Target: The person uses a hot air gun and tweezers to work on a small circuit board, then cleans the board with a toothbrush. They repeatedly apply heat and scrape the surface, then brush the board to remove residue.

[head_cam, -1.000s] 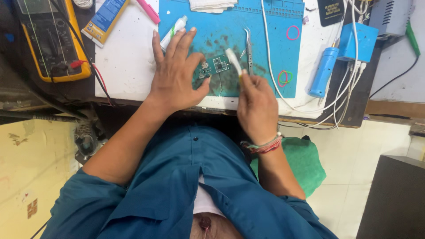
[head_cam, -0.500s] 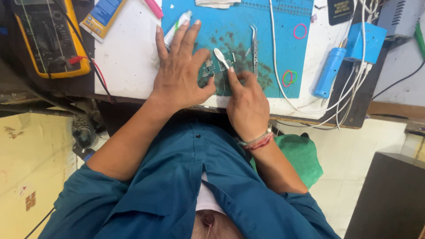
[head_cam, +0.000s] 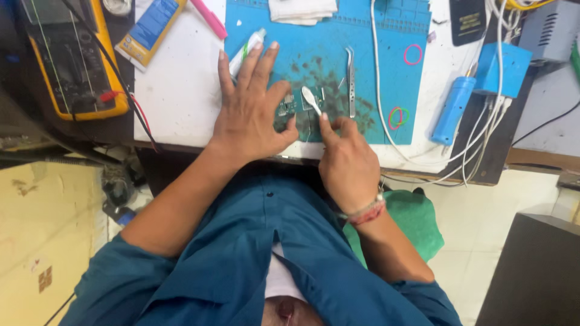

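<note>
Left hand [head_cam: 251, 118] is laid flat, fingers spread wide, palm down over the stained blue silicone work mat [head_cam: 386, 78] at centre top of frame; nothing is gripped, but the small green circuit board [head_cam: 289, 107] is pinned under thumb and palm edge. Board is seen just right of the thumb, near mat's lower middle, partly hidden by the hand. Right hand [head_cam: 347, 160] is closed in a pinch grip on a white brush-like tool w/ rounded pale tip [head_cam: 312, 100]; tip is touching or just above the board, exact contact can't be told. A red-and-white thread band [head_cam: 365, 212] is worn on the right wrist.

Steel tweezers [head_cam: 351, 81] are lying upright in frame on the mat, just right of the tool tip. Small white tube w/ green band [head_cam: 246, 49] is lying tilted at mat's upper left edge, by the left fingertips. Pink rubber ring [head_cam: 413, 54] and a pink/green ring pair [head_cam: 396, 116] are set on the mat's right part. Folded white cloth [head_cam: 302, 9] is at top centre.

Yellow-cased multimeter [head_cam: 69, 57] is at upper left, beside the white worktop [head_cam: 181, 90]. Blue cylindrical handheld tool [head_cam: 452, 108] w/ white cables [head_cam: 483, 151] is at right, blue box [head_cam: 506, 69] above it. Teal shirt [head_cam: 241, 259] fills the lower frame.
</note>
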